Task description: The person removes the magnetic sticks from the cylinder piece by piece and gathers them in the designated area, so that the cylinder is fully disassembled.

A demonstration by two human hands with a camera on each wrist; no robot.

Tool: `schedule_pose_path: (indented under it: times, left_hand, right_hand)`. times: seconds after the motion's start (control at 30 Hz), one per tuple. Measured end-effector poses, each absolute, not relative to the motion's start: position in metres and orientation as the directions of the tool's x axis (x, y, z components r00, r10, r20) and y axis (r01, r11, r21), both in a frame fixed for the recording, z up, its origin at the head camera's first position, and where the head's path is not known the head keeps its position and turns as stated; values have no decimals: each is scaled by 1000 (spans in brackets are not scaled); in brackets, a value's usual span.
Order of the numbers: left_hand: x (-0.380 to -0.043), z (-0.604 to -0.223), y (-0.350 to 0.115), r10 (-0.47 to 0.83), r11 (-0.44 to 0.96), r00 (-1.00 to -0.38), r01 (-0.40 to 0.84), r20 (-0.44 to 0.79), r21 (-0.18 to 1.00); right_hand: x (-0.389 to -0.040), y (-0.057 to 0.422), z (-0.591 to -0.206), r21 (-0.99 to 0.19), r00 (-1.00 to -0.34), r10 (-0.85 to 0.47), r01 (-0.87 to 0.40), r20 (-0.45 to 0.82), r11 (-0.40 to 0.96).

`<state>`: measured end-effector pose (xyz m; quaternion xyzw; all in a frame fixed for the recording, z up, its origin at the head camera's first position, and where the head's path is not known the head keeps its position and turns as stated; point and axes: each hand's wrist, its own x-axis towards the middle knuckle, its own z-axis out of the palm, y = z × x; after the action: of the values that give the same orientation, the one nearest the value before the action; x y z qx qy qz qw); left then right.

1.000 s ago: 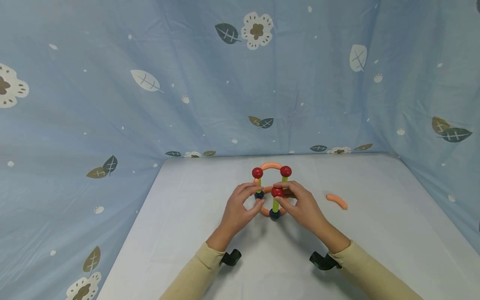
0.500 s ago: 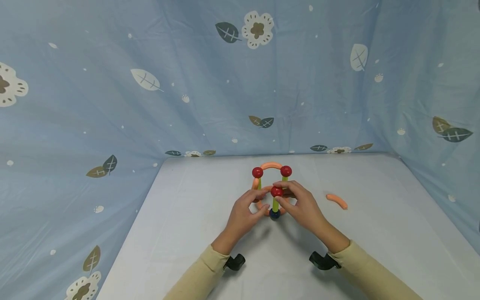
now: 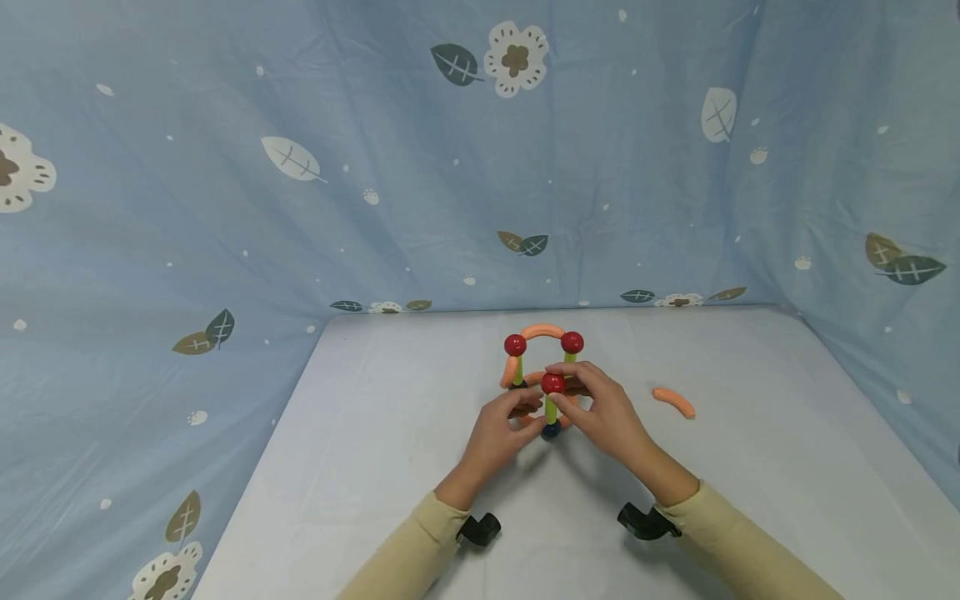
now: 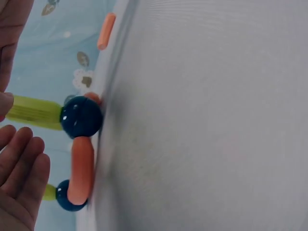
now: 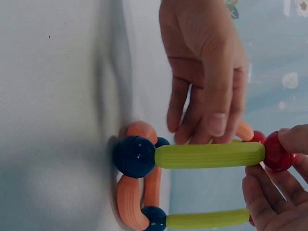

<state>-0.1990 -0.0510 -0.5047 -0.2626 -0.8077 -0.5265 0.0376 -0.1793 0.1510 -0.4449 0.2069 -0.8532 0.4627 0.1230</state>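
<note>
A toy frame of sticks and balls stands mid-table: red balls (image 3: 514,344) on top, green rods (image 5: 208,155) upright, blue balls (image 5: 134,156) and orange arcs (image 4: 81,169) at the base. An orange arc (image 3: 542,331) bridges the two rear red balls. My right hand (image 3: 570,392) pinches the front red ball (image 5: 276,152) on top of the nearest green rod. My left hand (image 3: 528,407) sits just left of that rod with loosely extended fingers (image 5: 207,86), its thumb tip at the rod. An orange arc (image 3: 534,377) shows just above these fingers.
A loose orange arc (image 3: 673,402) lies on the white table (image 3: 390,467) to the right of the frame. Blue patterned cloth (image 3: 300,167) hangs behind and on both sides. Black wrist mounts (image 3: 643,521) sit under my sleeves.
My left hand has shifted right and slightly down, from the left rear post toward the front green rod. The right hand stays on the front red ball.
</note>
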Motion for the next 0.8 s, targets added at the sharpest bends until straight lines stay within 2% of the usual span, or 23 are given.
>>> schedule_pose_path:
  times: [0.33, 0.8]
  left_hand:
    - [-199, -510, -43, 362, 333, -884, 419, 295, 845]
    - [-202, -512, -36, 343, 361, -882, 441, 323, 821]
  right_hand:
    - [-178, 151, -445, -745, -895, -233, -445, 379, 496]
    - [-179, 151, -446, -744, -894, -227, -447, 385, 497]
